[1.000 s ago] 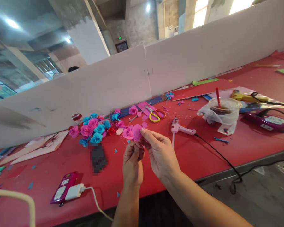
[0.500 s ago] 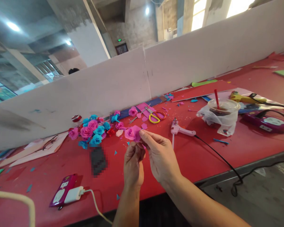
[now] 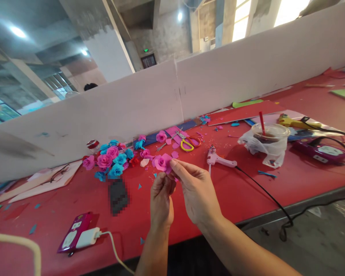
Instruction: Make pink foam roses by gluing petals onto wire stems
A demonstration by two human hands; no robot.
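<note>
A pink paper flower (image 3: 161, 163) is held up over the red table between both hands. Below its bloom, my left hand (image 3: 163, 199) is closed around its base; the part inside the fist is hidden. My right hand (image 3: 197, 188) pinches a petal on the flower's right side between thumb and fingers. Behind it lie loose pink petals and scissors (image 3: 186, 144) with yellow and orange handles. To the left sits a cluster of pink and blue paper flowers (image 3: 112, 159). A pink glue gun (image 3: 218, 158) rests to the right of my right hand.
A bagged drink cup (image 3: 268, 140) with a red straw stands at the right, beside a purple power strip (image 3: 319, 149) and a yellow glue gun (image 3: 296, 122). Another purple strip (image 3: 76, 232) with a white charger lies front left. A white partition (image 3: 126, 111) runs along the back.
The pink flower has turned slightly, so its spiral centre faces the camera more. Both hands keep their hold, almost unmoved. The view has shifted a little.
</note>
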